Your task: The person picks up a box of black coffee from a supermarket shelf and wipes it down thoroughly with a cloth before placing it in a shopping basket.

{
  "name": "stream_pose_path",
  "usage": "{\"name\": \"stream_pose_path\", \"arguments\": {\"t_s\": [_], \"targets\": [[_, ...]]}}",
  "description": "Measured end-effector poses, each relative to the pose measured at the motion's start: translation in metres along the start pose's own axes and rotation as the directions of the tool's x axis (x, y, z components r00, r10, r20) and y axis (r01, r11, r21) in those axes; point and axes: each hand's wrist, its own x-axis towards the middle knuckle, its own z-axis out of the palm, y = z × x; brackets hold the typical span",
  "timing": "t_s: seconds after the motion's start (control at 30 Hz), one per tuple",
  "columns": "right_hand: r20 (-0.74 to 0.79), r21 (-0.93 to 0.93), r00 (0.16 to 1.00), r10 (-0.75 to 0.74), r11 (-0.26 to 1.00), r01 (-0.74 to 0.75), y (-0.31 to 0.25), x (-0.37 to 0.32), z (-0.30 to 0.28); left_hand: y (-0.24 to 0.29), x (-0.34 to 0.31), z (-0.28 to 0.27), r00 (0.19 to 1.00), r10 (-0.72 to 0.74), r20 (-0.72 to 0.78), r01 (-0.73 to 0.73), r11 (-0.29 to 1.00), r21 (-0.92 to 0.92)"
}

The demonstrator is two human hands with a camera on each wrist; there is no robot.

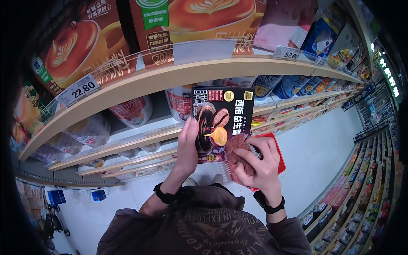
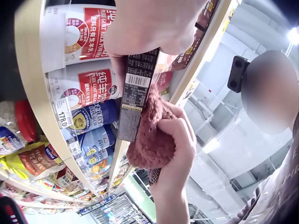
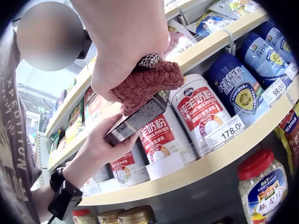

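My left hand (image 1: pixel 185 146) grips a black coffee box (image 1: pixel 219 95) by its left edge, thumb on one side and fingers on the other in the right wrist view. The box stands before the shelf, its printed front facing me. My right hand (image 1: pixel 262 163) holds a fluffy reddish-brown cloth (image 1: pixel 235 151) with a black-and-white checked part, its fingers bent into the pile. The cloth lies against the lower right of the box. In the left wrist view the box's narrow side with a barcode (image 2: pixel 138 80) shows, and the cloth (image 2: pixel 156 135) covers part of the face.
White and red milk powder cans (image 3: pixel 203 107) and blue cans (image 3: pixel 236 84) line the shelf behind the box. Large brown coffee packs (image 1: pixel 199 25) stand on the shelf above. A red-rimmed basket (image 1: pixel 278 155) is under my right hand. Another stocked shelf (image 1: pixel 361 199) runs along the right.
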Motion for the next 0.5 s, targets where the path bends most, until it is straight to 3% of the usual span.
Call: {"name": "stream_pose_path", "arguments": {"t_s": [0.1,0.17,0.23,0.33,0.4,0.5], "targets": [[-0.068,-0.037,0.997,0.048,0.998,-0.051,0.014,0.007,-0.008,0.0,-0.001,0.004,1.0,-0.005,0.008,0.005,0.997,0.075],[-0.103,-0.09,0.986,0.132,0.986,-0.141,0.015,0.01,-0.005,0.008,-0.006,0.012,0.986,0.065,0.153,-0.09,0.982,0.163],[-0.143,-0.095,0.976,0.167,0.979,-0.181,0.007,0.019,0.003,-0.003,-0.007,0.014,0.996,0.043,0.078,-0.056,0.982,0.179],[-0.147,0.057,0.985,0.089,0.995,-0.081,-0.007,0.026,0.024,-0.002,-0.009,0.015,0.973,0.15,0.174,-0.186,0.959,0.212],[-0.093,0.053,0.996,-0.005,0.999,0.009,-0.011,0.026,0.032,-0.007,-0.008,0.009,0.973,0.168,0.157,-0.2,0.953,0.225],[-0.081,0.078,0.997,0.013,0.997,-0.007,0.0,0.029,0.029,0.003,-0.014,0.005,0.978,0.142,0.152,-0.181,0.94,0.29]]}}
